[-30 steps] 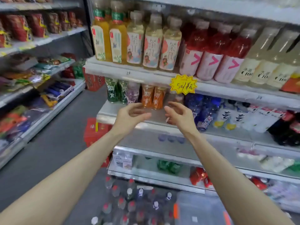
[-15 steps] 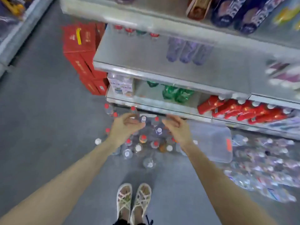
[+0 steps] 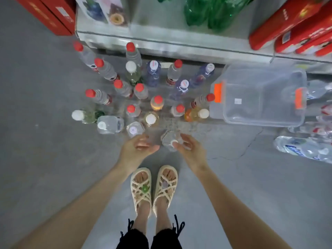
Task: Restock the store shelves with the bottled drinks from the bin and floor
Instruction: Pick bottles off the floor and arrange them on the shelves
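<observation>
Reaching down over a cluster of bottled drinks (image 3: 143, 94) standing upright on the store floor (image 3: 45, 159), a person lowers both bare hands toward the nearest row. The left hand (image 3: 136, 150) is spread, palm turned inward with fingers loosely curled and holding nothing; the right hand (image 3: 190, 150) is likewise spread, its fingertips (image 3: 177, 145) at the white cap of a clear bottle (image 3: 170, 140) that stands just ahead of it, though whether they touch the cap is blurred. That bottle sits between the two hands, closer to the right one, and appears the likely next pick. A second clear bottle (image 3: 133, 129) stands just beyond the left hand's fingers. The remaining bottles, red-capped and white-capped, fan out farther ahead of both hands toward the bottom shelf (image 3: 161, 35), presumably stood upright so each can be taken by the neck. A clear plastic bin (image 3: 260, 97) lies ahead and to the right of the right hand, seemingly emptied, and more bottles (image 3: 305, 150) lie on their sides farther out to the right. Green bottles (image 3: 212, 11) already occupy the shelf beyond the cluster. Restocking looks far from finished, with many drinks left on the floor
</observation>
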Motion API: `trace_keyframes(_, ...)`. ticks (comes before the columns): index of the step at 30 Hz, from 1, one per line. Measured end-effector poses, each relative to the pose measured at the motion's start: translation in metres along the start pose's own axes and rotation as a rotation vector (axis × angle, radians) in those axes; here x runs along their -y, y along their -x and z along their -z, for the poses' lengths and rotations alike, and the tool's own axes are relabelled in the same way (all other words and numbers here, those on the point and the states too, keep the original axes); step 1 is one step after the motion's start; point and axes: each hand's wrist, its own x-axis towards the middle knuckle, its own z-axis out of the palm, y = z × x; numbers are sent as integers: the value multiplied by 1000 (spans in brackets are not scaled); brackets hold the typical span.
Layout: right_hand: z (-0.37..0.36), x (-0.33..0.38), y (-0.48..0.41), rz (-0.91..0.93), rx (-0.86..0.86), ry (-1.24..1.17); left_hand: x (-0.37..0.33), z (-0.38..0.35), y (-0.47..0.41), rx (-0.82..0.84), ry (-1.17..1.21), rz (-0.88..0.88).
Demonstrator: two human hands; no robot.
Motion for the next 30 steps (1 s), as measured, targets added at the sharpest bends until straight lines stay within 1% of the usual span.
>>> trace_keyframes(3, -19, -40, -24, -14, -39, 17, 42, -7, -29, -18, 16, 42)
trace_keyframes(7, -43, -90, -53, -29, -62, 21, 90, -12, -58, -7, -34, 80)
trace_keyframes(9, -50, -106, -65, -1, -85, 68, 105, -14, -68, -9, -58, 91)
trace_keyframes(13, -61, -121, -81, 79, -158, 55, 118, -17, -81, -25, -39, 103)
trace_keyframes(17, -68, -124, -84, 172, -218, 43, 114, -18, -86, -9, -29, 89)
trace_keyframes(20, -70, -119, -81, 140, -255, -39, 102, -13, -83, 12, -46, 59)
trace_keyframes(23, -65, -109, -81, 94, -311, -45, 87, -6, -74, 32, -86, 18)
trace_keyframes(26, -49, -89, -66, 72, -297, -66, 67, 0, -55, 56, -122, -11)
trace_keyframes(30, -13, -35, -17, 158, -240, -106, 27, 3, -11, 86, -106, -21)
